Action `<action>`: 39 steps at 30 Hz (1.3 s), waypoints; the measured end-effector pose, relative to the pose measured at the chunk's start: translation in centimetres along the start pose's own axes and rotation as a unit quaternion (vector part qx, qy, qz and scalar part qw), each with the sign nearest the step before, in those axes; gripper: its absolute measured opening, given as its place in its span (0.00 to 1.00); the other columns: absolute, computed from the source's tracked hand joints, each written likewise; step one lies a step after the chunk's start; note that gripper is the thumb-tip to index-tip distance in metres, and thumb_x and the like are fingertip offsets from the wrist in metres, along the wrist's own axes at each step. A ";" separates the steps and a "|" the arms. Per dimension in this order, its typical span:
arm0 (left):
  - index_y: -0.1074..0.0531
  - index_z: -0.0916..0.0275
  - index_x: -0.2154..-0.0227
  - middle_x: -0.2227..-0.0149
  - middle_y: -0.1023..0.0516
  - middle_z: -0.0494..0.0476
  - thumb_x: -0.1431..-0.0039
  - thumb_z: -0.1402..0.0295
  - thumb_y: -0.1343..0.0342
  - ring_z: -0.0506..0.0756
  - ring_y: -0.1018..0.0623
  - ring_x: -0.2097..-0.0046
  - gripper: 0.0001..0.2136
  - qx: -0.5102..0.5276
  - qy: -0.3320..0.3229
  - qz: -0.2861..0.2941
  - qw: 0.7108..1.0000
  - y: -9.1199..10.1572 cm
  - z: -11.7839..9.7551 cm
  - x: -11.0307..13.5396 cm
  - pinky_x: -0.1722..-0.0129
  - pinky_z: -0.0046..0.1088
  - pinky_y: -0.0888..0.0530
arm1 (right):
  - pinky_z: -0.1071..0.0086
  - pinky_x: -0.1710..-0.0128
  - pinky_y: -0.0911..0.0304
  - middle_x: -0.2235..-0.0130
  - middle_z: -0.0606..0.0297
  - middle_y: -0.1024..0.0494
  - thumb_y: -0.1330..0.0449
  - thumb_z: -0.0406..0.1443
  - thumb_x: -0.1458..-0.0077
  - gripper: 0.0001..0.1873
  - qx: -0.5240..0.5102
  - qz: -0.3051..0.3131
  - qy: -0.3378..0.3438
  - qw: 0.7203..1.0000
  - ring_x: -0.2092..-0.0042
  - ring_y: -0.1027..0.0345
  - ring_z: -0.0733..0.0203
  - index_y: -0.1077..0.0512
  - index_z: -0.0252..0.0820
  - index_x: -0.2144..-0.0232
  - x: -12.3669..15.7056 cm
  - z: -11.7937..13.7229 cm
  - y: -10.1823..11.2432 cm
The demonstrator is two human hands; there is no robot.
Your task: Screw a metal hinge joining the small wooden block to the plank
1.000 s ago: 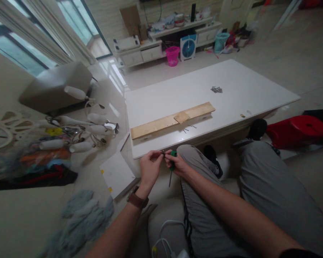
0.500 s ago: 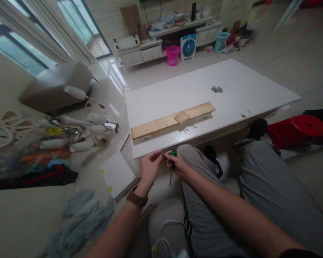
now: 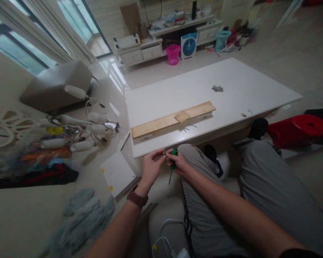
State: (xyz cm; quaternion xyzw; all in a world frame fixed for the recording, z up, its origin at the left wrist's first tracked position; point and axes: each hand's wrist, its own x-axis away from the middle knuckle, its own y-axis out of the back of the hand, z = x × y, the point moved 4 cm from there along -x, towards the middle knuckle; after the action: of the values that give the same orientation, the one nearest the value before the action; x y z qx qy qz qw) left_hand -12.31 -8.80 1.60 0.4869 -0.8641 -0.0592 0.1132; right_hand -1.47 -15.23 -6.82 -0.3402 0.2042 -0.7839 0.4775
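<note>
My left hand (image 3: 150, 168) and my right hand (image 3: 178, 163) meet just below the near edge of the white table (image 3: 231, 77). My right hand is closed round a green-handled screwdriver (image 3: 172, 163) whose shaft points down. My left hand pinches a tiny metal piece (image 3: 164, 153) between thumb and fingertips; it is too small to name. A brown watch sits on my left wrist. On the table ahead lies a long wooden plank (image 3: 161, 122) with a small wooden block (image 3: 182, 116) on top, and a few loose nails (image 3: 188, 127) beside it.
A small pile of metal hardware (image 3: 217, 88) lies farther back on the table. To the left on the floor are a chandelier with white arms (image 3: 83, 127), a grey box (image 3: 56, 84) and a white panel (image 3: 117, 173). A red stool (image 3: 298, 129) stands at right. My knees are under the table edge.
Both hands have shifted slightly up toward the table edge, still together. My left fingers have closed in on the small piece. Nothing on the table moved.
</note>
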 end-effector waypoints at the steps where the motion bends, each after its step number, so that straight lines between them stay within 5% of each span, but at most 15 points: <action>1: 0.15 0.64 0.59 0.58 0.13 0.63 0.49 0.69 0.32 0.60 0.15 0.53 0.13 0.000 -0.002 0.001 1.000 0.0 -0.1 0.0 0.44 0.44 0.21 | 0.75 0.80 0.48 0.81 0.76 0.34 0.22 0.47 0.63 0.23 -0.001 0.000 0.001 1.000 0.79 0.45 0.71 0.26 0.43 0.72 0.0 0.0 0.0; 31: 0.21 0.63 0.65 0.61 0.14 0.60 0.51 0.67 0.31 0.57 0.16 0.57 0.11 0.049 -0.021 0.014 0.998 -0.6 0.6 -0.1 0.49 0.38 0.21 | 0.78 0.81 0.48 0.76 0.72 0.27 0.19 0.44 0.67 0.22 -0.061 0.009 -0.023 0.998 0.78 0.42 0.73 0.24 0.41 0.73 -0.4 -0.5 0.4; 39: 0.23 0.63 0.67 0.66 0.17 0.57 0.55 0.66 0.29 0.56 0.18 0.62 0.13 0.030 -0.007 -0.034 0.999 0.0 0.5 0.0 0.58 0.34 0.21 | 0.78 0.81 0.48 0.77 0.73 0.28 0.18 0.42 0.67 0.23 -0.085 0.003 -0.036 0.996 0.78 0.43 0.73 0.24 0.41 0.74 -0.3 -0.5 0.5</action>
State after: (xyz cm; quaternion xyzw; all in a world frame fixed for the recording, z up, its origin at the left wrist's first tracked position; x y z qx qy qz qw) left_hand -12.38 -8.80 1.10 0.5183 -0.8494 -0.0410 0.0904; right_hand -1.44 -15.16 -7.58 -0.4068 0.2539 -0.7498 0.4559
